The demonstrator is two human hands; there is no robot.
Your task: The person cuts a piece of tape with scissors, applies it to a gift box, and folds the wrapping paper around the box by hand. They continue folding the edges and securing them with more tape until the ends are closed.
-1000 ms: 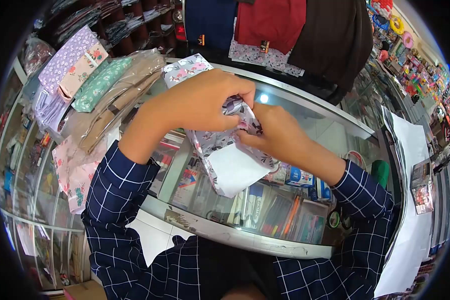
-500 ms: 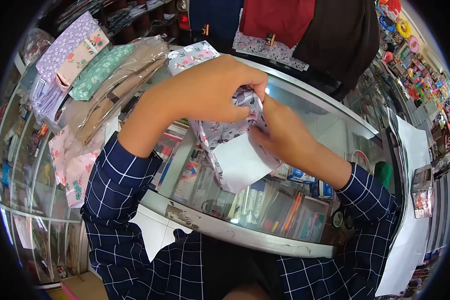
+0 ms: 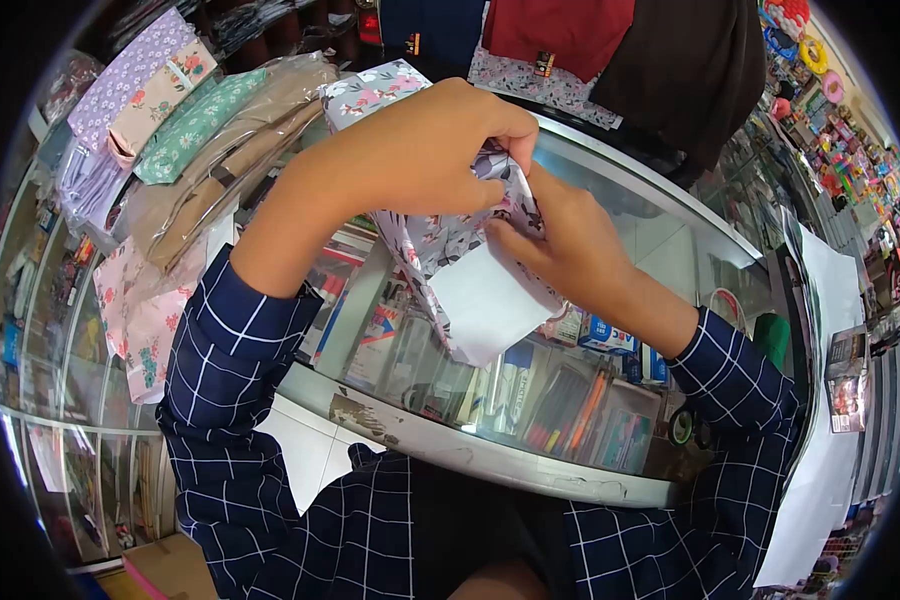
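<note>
Floral fabric (image 3: 410, 240), grey with pink flowers, is held over the glass counter, wrapped round a white sheet (image 3: 495, 300) whose lower part shows. My left hand (image 3: 450, 150) reaches across the fabric's upper part, its fingers closed on the top edge. Close beside it, my right hand (image 3: 570, 235) grips the right side of the same edge with thumb and fingers. The two hands nearly meet at the fold. Part of the fabric lies hidden under my left hand and wrist.
The glass counter (image 3: 470, 455) holds pens and small boxes. Folded floral fabrics (image 3: 200, 120) and plastic-wrapped brown cloth (image 3: 205, 210) lie at the left. Dark and red cloths (image 3: 560, 35) hang behind. White paper (image 3: 830, 300) is on the right.
The fabric, the white sheet and both hands sit slightly higher in the view. My right thumb has shifted a little left along the fabric.
</note>
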